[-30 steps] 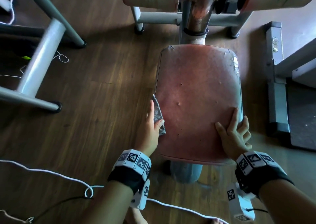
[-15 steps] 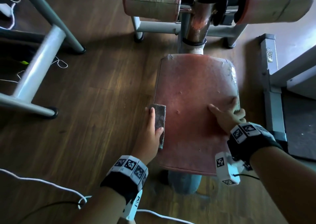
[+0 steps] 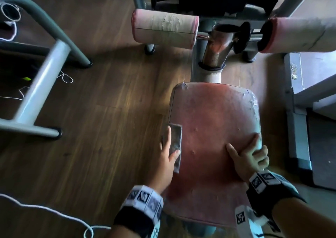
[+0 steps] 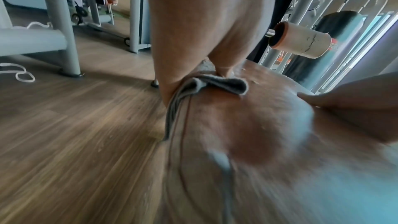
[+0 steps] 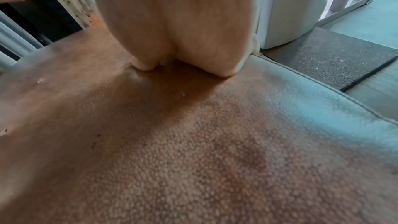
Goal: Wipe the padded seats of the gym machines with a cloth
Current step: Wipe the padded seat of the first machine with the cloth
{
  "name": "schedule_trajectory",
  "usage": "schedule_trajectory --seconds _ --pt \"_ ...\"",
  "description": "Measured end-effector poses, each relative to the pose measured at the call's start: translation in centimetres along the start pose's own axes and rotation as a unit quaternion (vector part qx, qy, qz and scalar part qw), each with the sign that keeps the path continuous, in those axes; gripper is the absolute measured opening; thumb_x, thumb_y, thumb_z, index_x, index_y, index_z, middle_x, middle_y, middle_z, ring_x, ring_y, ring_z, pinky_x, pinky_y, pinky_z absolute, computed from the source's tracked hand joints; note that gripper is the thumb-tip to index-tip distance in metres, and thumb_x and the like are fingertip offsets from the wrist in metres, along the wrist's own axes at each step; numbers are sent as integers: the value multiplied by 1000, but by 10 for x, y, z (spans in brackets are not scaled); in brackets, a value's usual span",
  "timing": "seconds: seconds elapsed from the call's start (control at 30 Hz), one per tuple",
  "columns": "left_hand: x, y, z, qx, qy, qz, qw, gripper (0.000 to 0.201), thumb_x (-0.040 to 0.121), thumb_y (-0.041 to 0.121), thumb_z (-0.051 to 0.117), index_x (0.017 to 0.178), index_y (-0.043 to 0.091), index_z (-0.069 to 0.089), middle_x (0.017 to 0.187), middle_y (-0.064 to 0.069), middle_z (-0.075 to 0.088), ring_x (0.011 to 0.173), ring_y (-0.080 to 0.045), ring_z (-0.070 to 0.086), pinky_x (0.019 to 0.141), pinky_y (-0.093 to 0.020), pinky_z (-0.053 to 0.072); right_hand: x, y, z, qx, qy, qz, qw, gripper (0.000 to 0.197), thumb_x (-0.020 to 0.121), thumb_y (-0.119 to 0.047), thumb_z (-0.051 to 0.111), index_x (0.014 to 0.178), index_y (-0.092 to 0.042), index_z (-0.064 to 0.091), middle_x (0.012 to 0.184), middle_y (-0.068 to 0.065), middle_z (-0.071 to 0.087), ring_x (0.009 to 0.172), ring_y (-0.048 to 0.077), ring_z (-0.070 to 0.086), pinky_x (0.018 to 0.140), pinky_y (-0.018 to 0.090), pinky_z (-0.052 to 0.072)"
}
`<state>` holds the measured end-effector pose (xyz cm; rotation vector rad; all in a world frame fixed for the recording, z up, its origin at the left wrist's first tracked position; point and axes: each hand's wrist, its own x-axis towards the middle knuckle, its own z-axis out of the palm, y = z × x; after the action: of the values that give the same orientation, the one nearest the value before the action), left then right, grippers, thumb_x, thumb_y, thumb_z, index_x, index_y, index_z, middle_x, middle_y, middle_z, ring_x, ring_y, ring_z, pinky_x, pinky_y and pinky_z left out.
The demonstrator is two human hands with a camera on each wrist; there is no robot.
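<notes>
The left hand (image 3: 168,157) pinches the grey cloth (image 3: 175,139) between thumb and fingers, folded over the padded seat's (image 3: 214,128) left edge to scrub that rim. Across it, the right hand (image 3: 249,156) lies spread flat, likely bracing. Beyond both hang two foam rollers (image 3: 163,30).

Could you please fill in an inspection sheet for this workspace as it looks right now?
Surface: red padded seat, worn, small holes, torn at its far right corner.
Job's things: grey cloth folded over the seat's left edge.
Clutter: nothing seen.
Hands: left hand grips the cloth, thumb on top; right hand rests flat on the seat near its right edge.
Cables: white cord on the wooden floor, near left.
Surroundings: two cracked roller pads beyond the seat; grey machine frame on the left.
</notes>
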<state>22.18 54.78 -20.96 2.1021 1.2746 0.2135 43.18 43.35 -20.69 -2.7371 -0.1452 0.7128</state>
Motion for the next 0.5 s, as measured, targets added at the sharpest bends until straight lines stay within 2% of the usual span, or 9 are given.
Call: schedule_trajectory --seconds 0.1,0.17,0.23,0.27,0.33,0.37,0.47,0.5 --pt "-9 1 3 8 -21 -14 1000 73 95 54 40 151 42 -6 160 -4 18 147 -21 16 122 -41 6 1 1 -1 -4 -32 8 999 105 78 -68 58 150 -38 -12 158 11 -4 144 37 3 115 57 8" --pt "11 -2 8 -27 -23 -15 999 72 92 63 34 148 50 -9 161 -5 18 147 -21 18 121 -47 12 1 1 -3 -12 -47 13 999 104 78 -70 55 149 -40 -14 158 9 -7 145 35 0 115 57 8" --pt "38 0 10 -59 -26 -12 998 68 92 60 31 146 53 -10 161 -4 18 147 -20 19 119 -48 17 1 -1 -7 -17 -65 14 998 103 78 -71 53 148 -40 -17 158 8 -10 145 34 -2 116 56 8" --pt "51 3 10 -81 -30 -12 996 68 95 52 36 147 52 -8 161 -3 16 147 -18 19 120 -45 15 0 -2 -8 -16 -73 14 997 103 79 -71 53 147 -40 -18 158 8 -11 146 33 -4 116 55 7" --pt "72 13 7 -116 -39 -15 992 70 99 34 46 150 45 0 161 -1 14 146 -14 17 120 -31 8 -1 -3 -11 -16 -87 16 996 102 80 -69 52 147 -40 -19 158 8 -14 146 32 -6 117 54 5" --pt "76 18 5 -116 -29 -4 993 71 99 30 48 152 41 2 161 -1 14 146 -12 16 119 -25 6 -2 -4 -12 -16 -92 15 996 102 81 -69 52 147 -39 -20 158 8 -15 146 32 -6 117 54 5" --pt "68 22 2 -105 -10 -1 994 72 99 32 48 153 38 1 162 -2 9 145 -6 7 116 -16 -5 -3 -6 -15 -17 -104 15 994 101 81 -68 51 147 -38 -20 157 8 -16 146 32 -7 117 54 5" --pt "58 20 2 -82 -8 -6 997 72 98 38 46 153 39 0 162 -2 8 146 -8 5 117 -19 -7 -4 -6 -16 -19 -103 14 994 101 81 -68 51 147 -38 -19 157 9 -15 146 32 -6 117 54 5"
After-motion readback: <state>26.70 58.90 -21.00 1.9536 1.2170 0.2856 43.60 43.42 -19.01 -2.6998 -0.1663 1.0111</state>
